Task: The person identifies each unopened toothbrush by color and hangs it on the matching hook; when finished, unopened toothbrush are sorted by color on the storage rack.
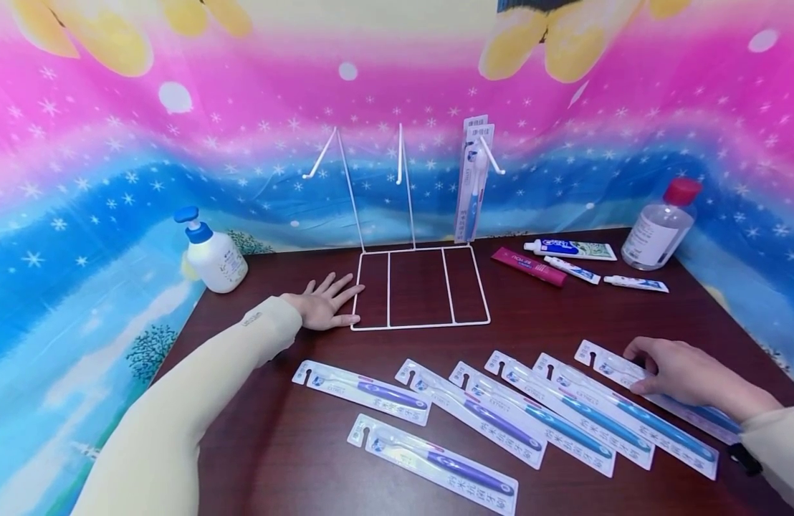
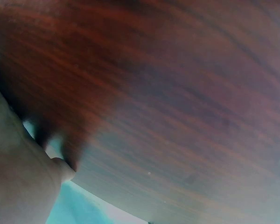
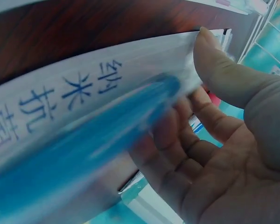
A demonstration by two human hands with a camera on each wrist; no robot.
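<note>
Right hand (image 1: 690,373) is pinching a packaged blue-handled toothbrush (image 1: 613,367), its thumb pressing one face and its fingers curling behind; this pack is occupying the right end of a slanting row on the dark table (image 1: 255,444); three other blue-handled packs (image 1: 570,410) are lying just left of it; three purple-handled packs (image 1: 361,393) are lying farther left, one of them nearer the person; the left hand (image 1: 326,304) is resting palm down with fingers spread, touching the left side of a white wire rack (image 1: 419,326); the rack's right hook is carrying two hanging toothbrush packs (image 1: 476,186); four toothpaste tubes (image 1: 529,267) are lying right of the rack; a clear bottle with a red cap (image 1: 655,233) is standing beyond them; a white pump bottle (image 1: 216,261) is standing at the far left; a colourful patterned cloth (image 1: 294,86) is hanging behind everything.
</note>
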